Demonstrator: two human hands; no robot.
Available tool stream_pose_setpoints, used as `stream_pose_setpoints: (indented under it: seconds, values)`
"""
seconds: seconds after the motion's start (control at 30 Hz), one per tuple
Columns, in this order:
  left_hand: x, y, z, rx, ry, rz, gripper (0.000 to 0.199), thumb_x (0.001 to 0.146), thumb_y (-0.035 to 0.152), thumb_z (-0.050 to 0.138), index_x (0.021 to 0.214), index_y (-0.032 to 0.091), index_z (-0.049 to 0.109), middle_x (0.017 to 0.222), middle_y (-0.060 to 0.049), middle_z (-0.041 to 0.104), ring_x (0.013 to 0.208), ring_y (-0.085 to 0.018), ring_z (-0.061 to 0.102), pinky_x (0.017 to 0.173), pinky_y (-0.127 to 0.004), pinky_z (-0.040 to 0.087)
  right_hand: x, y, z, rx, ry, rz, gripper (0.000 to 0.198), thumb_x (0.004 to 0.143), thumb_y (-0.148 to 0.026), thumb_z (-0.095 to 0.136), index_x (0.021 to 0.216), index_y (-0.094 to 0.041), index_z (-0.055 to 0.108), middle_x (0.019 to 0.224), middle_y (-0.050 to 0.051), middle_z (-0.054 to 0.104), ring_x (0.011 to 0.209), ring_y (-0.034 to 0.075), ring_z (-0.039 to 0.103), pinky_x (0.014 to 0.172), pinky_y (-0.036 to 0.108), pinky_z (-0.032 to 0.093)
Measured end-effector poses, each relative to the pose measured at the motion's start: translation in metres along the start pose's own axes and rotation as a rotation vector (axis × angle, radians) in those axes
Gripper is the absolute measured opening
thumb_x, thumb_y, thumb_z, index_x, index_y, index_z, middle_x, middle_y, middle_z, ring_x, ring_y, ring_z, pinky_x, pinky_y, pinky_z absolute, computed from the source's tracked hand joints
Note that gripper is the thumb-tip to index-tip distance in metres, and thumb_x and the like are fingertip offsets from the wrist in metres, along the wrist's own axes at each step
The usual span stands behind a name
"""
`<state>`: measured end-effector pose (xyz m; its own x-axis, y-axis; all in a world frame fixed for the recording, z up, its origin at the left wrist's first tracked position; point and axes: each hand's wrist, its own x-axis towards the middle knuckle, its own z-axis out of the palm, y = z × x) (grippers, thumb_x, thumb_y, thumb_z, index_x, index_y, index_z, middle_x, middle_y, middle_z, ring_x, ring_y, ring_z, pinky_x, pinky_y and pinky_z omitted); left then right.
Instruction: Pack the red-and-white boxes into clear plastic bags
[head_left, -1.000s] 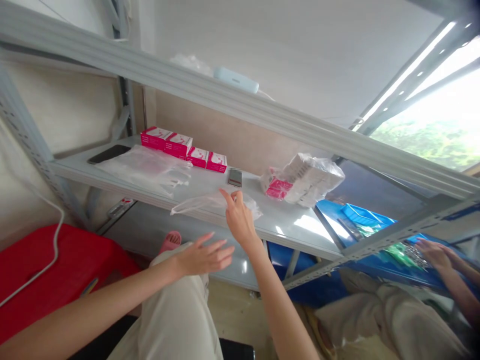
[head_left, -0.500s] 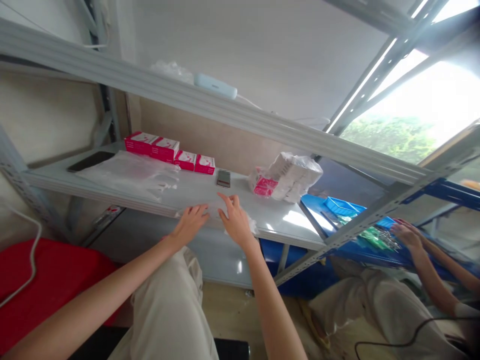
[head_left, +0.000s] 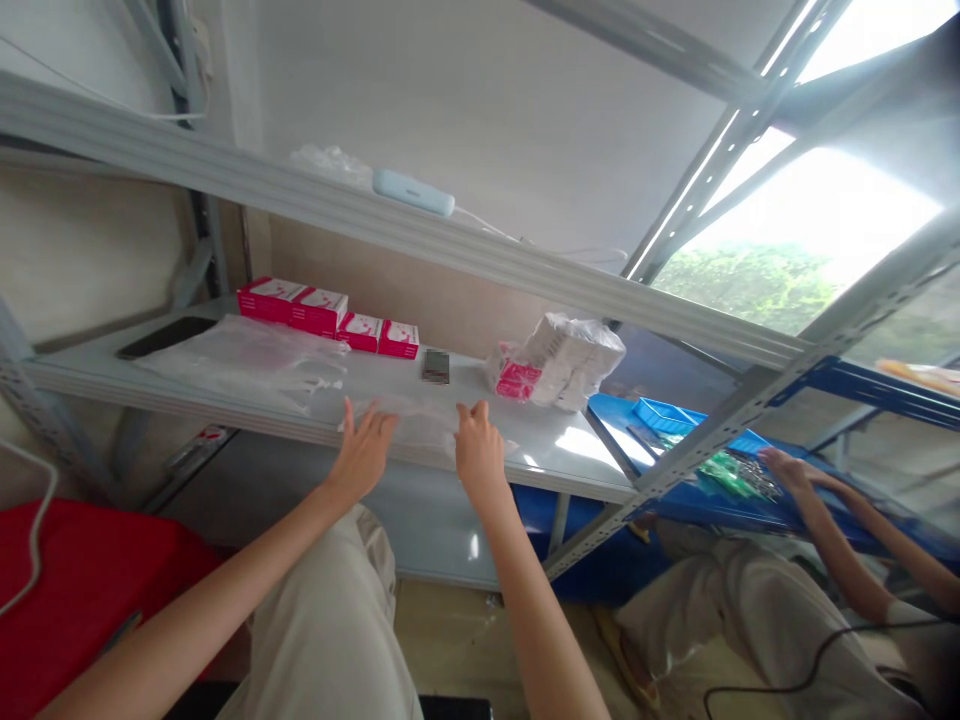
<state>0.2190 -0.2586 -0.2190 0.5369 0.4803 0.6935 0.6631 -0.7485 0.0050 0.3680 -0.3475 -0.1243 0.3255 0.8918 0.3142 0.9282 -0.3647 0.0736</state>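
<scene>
A clear plastic bag (head_left: 424, 425) lies flat at the front edge of the grey shelf, between my hands. My left hand (head_left: 364, 450) is at the bag's left end, fingers stretched and apart. At the right end, my right hand (head_left: 480, 450) has its fingers curled together on the plastic. Just behind the bag is a small dark rectangular device with a screen (head_left: 436, 366). Several pink-and-white boxes (head_left: 319, 311) stand in a row at the back. To their front left, more clear plastic bags (head_left: 244, 355) are spread out.
A plastic-wrapped bundle (head_left: 574, 360) sits on the shelf's right part, and a dark phone-like slab (head_left: 166, 337) at its left end. The upper shelf beam (head_left: 420, 235) crosses above. On the right, a co-worker's hands (head_left: 787, 470) are at a blue table with blue trays (head_left: 667, 415).
My hands have moved apart, the left one to the left. The fingers of my right hand have gone from extended to curled. The view has shifted slightly.
</scene>
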Motion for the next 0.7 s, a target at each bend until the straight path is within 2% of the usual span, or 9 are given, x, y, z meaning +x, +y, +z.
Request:
stream_pose_setpoints:
  seconds: [0.07, 0.13, 0.23, 0.3, 0.4, 0.5, 0.6, 0.7]
  values:
    - [0.003, 0.009, -0.009, -0.001, 0.046, -0.042, 0.038, 0.087, 0.007, 0.035, 0.112, 0.015, 0.063, 0.122, -0.016, 0.061, 0.128, -0.033, 0.044, 0.110, -0.067, 0.009, 0.003, 0.001, -0.004, 0.047, -0.007, 0.025, 0.037, 0.088, -0.007, 0.045, 0.122, -0.020, 0.054, 0.109, 0.012, 0.056, 0.075, 0.017, 0.064, 0.064, 0.028, 0.046]
    - [0.003, 0.022, -0.015, -0.019, 0.095, -0.010, 0.033, 0.088, 0.009, 0.039, 0.105, 0.019, 0.066, 0.124, -0.013, 0.060, 0.123, -0.030, 0.048, 0.110, -0.061, 0.018, 0.006, -0.001, -0.009, 0.083, 0.014, 0.017, 0.037, 0.090, -0.009, 0.041, 0.121, -0.022, 0.056, 0.105, 0.010, 0.058, 0.078, 0.018, 0.065, 0.065, 0.028, 0.045]
    - [0.002, 0.039, -0.021, -0.078, 0.134, 0.103, 0.027, 0.088, 0.009, 0.042, 0.091, 0.020, 0.066, 0.105, -0.008, 0.068, 0.108, -0.025, 0.058, 0.095, -0.043, 0.041, 0.007, -0.006, -0.014, 0.134, 0.072, -0.028, 0.034, 0.093, -0.014, 0.038, 0.117, -0.025, 0.059, 0.100, 0.007, 0.060, 0.080, 0.019, 0.065, 0.065, 0.027, 0.044]
    - [0.005, 0.044, -0.022, -0.154, 0.112, 0.100, 0.026, 0.088, 0.008, 0.040, 0.085, 0.018, 0.064, 0.094, -0.008, 0.069, 0.096, -0.022, 0.062, 0.082, -0.035, 0.046, 0.006, -0.008, -0.015, 0.172, 0.118, -0.062, 0.033, 0.094, -0.017, 0.037, 0.118, -0.026, 0.058, 0.101, 0.006, 0.059, 0.077, 0.018, 0.064, 0.064, 0.026, 0.044]
    - [0.019, 0.041, -0.017, -0.343, -0.021, -0.080, 0.029, 0.086, 0.004, 0.035, 0.100, 0.015, 0.058, 0.093, -0.008, 0.068, 0.083, -0.019, 0.065, 0.071, -0.029, 0.048, 0.002, -0.009, -0.012, 0.249, 0.175, -0.106, 0.039, 0.093, -0.016, 0.038, 0.129, -0.027, 0.049, 0.110, 0.007, 0.054, 0.075, 0.016, 0.063, 0.062, 0.025, 0.044]
    - [0.035, 0.030, -0.002, -0.425, -0.251, -0.230, 0.038, 0.087, 0.006, 0.036, 0.123, 0.013, 0.046, 0.086, -0.007, 0.070, 0.077, -0.020, 0.068, 0.065, -0.028, 0.048, -0.001, -0.009, -0.004, 0.293, 0.173, -0.149, 0.045, 0.091, -0.013, 0.039, 0.133, -0.028, 0.044, 0.112, 0.008, 0.051, 0.075, 0.015, 0.062, 0.061, 0.024, 0.043]
    - [0.039, 0.017, 0.013, -0.288, -0.433, -0.153, 0.040, 0.087, 0.009, 0.040, 0.126, 0.012, 0.047, 0.091, -0.011, 0.071, 0.086, -0.024, 0.068, 0.071, -0.031, 0.049, -0.003, -0.009, 0.003, 0.260, 0.137, -0.148, 0.049, 0.087, -0.009, 0.041, 0.132, -0.030, 0.045, 0.110, 0.007, 0.051, 0.070, 0.013, 0.060, 0.057, 0.023, 0.041]
    - [0.036, 0.006, 0.017, -0.128, -0.468, 0.019, 0.040, 0.087, 0.009, 0.041, 0.126, 0.012, 0.051, 0.102, -0.015, 0.070, 0.093, -0.026, 0.067, 0.080, -0.035, 0.049, -0.003, -0.006, 0.004, 0.192, 0.128, -0.148, 0.056, 0.083, -0.003, 0.042, 0.130, -0.032, 0.047, 0.110, 0.005, 0.051, 0.070, 0.013, 0.059, 0.056, 0.023, 0.040]
